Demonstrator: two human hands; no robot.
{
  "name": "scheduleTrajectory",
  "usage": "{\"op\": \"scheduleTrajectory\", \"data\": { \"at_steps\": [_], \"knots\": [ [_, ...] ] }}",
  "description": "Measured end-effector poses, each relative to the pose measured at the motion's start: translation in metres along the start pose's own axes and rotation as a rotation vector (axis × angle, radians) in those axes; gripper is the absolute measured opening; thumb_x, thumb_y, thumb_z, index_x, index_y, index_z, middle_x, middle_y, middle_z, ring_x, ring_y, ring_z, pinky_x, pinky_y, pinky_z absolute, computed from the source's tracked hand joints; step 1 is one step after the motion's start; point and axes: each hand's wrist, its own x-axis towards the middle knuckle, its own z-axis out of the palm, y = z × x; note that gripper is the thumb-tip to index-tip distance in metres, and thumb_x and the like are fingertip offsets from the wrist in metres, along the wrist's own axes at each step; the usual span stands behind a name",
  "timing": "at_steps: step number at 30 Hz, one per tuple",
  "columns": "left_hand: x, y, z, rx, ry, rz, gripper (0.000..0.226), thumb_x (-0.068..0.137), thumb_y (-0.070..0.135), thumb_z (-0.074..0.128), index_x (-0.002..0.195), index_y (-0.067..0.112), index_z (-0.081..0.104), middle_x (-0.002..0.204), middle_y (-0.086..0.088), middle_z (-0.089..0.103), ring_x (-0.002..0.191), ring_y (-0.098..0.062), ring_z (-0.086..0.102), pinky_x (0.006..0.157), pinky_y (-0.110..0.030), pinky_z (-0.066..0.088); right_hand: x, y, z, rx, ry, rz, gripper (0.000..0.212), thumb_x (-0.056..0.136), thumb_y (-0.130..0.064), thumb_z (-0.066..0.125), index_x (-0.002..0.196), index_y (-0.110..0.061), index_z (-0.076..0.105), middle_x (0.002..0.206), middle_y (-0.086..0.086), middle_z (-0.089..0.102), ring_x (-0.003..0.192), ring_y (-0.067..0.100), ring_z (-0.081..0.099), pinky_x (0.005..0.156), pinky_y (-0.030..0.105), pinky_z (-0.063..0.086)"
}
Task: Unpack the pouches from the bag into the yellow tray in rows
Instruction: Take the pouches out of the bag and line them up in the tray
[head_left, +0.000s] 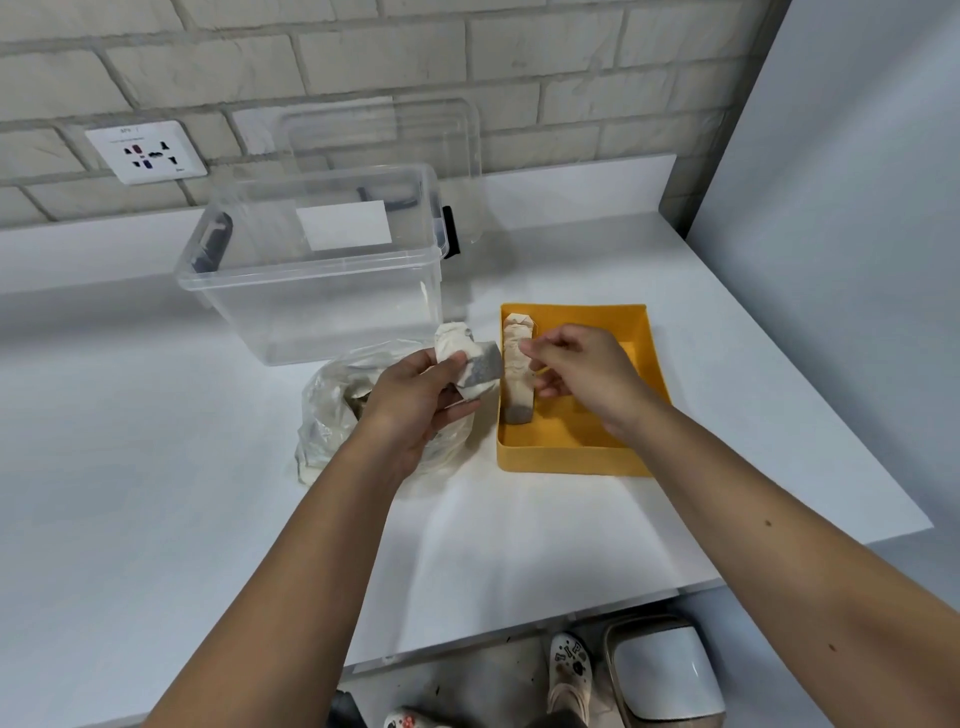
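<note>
pouch (475, 366) gripped in left hand (415, 402) above bag (330, 421); right hand (584, 376) loosely curled, empty, over yellow tray (571, 462) beside laid pouches (517, 376) along left wall.

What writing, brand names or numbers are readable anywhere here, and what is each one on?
No text reads clearly.
On the wall socket plate: small print at its top, too blurred to read.
On the white label of the clear box: looks blank.
On the held pouch and the tray pouches: no legible print.
On the shoe charms: possibly letters, too small to tell.
</note>
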Motion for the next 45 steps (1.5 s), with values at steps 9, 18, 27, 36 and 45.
{"op": "scheduleTrajectory", "data": {
  "at_steps": [9,18,27,36,45],
  "knots": [
    [-0.008,0.010,0.006,0.014,-0.082,-0.031,0.034,0.089,0.001,0.068,0.122,0.003,0.061,0.104,-0.012,0.074,0.088,-0.019,0.073,0.064,-0.018,0.058,-0.001,-0.026,0.005,-0.494,-0.159,-0.393,0.011,0.079,-0.026,0.080,0.085,-0.019,0.074,0.085,-0.007,0.071,0.080,0.009,0.064,0.075,0.031,0.054],
    [-0.008,0.003,0.012,0.173,0.080,0.027,0.029,0.092,0.005,0.066,0.122,0.005,0.062,0.110,-0.014,0.071,0.086,-0.023,0.071,0.040,-0.008,0.040,-0.001,0.009,-0.002,-0.066,0.042,-0.072,0.012,0.084,-0.022,0.075,0.090,-0.013,0.069,0.072,-0.004,0.060,0.062,0.005,0.052,0.057,0.019,0.046],
    [-0.001,-0.004,0.006,0.282,0.121,0.058,0.013,0.092,0.007,0.066,0.101,0.015,0.067,0.104,-0.011,0.071,0.092,-0.026,0.071,0.061,-0.026,0.059,0.004,0.029,-0.001,-0.283,-0.137,0.254,0.016,0.084,-0.016,0.075,0.089,-0.002,0.070,0.069,0.010,0.067,0.058,0.018,0.058,0.056,0.028,0.050],
    [0.001,-0.004,0.004,0.263,0.110,0.042,0.020,0.093,0.010,0.065,0.112,0.008,0.068,0.103,-0.012,0.072,0.087,-0.026,0.072,0.062,-0.027,0.058,0.004,0.033,-0.012,-0.354,-0.216,0.235,0.012,0.082,-0.014,0.077,0.080,-0.005,0.070,0.063,0.002,0.066,0.058,0.014,0.058,0.054,0.023,0.048],
    [-0.011,0.006,0.006,0.289,0.137,0.032,0.015,0.098,0.019,0.057,0.090,0.016,0.069,0.101,-0.012,0.070,0.089,-0.029,0.069,0.057,-0.022,0.056,0.018,0.025,0.010,-0.720,-0.105,0.098,0.021,0.069,-0.027,0.084,0.073,-0.023,0.064,0.078,-0.003,0.069,0.080,0.020,0.066,0.069,0.033,0.053]
  ]
}}
